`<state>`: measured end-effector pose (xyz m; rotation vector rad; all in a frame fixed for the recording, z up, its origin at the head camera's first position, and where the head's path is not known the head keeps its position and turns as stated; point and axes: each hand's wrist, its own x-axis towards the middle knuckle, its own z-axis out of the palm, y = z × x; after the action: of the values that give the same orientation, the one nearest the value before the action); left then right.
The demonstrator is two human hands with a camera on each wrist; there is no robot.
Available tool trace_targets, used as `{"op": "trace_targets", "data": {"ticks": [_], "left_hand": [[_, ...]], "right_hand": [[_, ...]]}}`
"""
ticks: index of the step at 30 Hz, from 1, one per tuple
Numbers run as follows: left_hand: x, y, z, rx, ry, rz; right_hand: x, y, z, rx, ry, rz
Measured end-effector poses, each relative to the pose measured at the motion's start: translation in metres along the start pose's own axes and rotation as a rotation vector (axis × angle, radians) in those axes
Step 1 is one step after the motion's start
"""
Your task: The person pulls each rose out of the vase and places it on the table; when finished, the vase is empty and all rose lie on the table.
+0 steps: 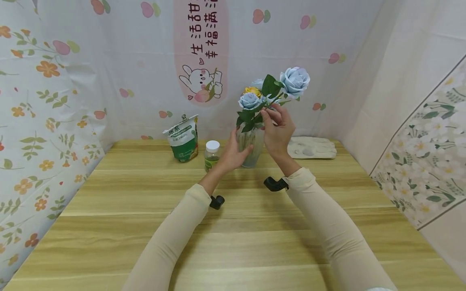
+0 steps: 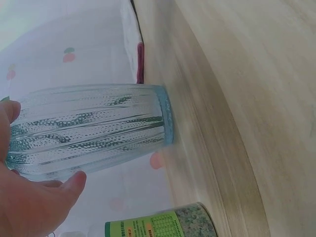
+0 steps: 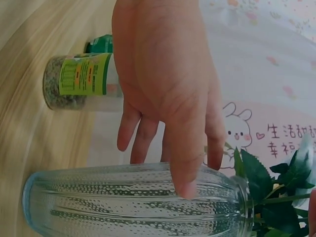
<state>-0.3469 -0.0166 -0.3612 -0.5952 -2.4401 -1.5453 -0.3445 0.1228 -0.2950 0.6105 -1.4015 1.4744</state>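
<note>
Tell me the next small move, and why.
The right hand should probably ease the large blue rose down into the vase: it stands above the other flowers, leaning right; that hand seems to pinch it just above the vase, which the left hand holds.

The large rose (image 1: 295,83) is pale blue, the leaves (image 1: 270,86) dark green — the bluish vase (image 2: 108,126) dotted.

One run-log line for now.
left hand: grips glass vase | right hand: pinches large blue rose below bloom | vase: upright on table
</note>
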Motion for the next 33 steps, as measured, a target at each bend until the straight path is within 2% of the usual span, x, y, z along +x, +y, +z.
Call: {"op": "trace_targets", "data": {"ticks": [10, 23, 28, 33], "left_hand": [[0.002, -0.001, 0.002, 0.052, 0.029, 0.004], [0.002, -0.007, 0.007, 0.099, 0.053, -0.026], [0.004, -0.007, 0.007, 0.149, 0.076, -0.013], [0.003, -0.006, 0.006, 0.175, 0.072, -0.023]], "right_hand": [[0.007, -0.004, -0.004, 0.027, 0.006, -0.086], [0.022, -0.027, -0.012, 0.073, 0.034, -0.148], [0.028, -0.039, -0.018, 0.088, 0.054, -0.163], [0.031, -0.049, -0.026, 0.095, 0.052, -0.226]]}}
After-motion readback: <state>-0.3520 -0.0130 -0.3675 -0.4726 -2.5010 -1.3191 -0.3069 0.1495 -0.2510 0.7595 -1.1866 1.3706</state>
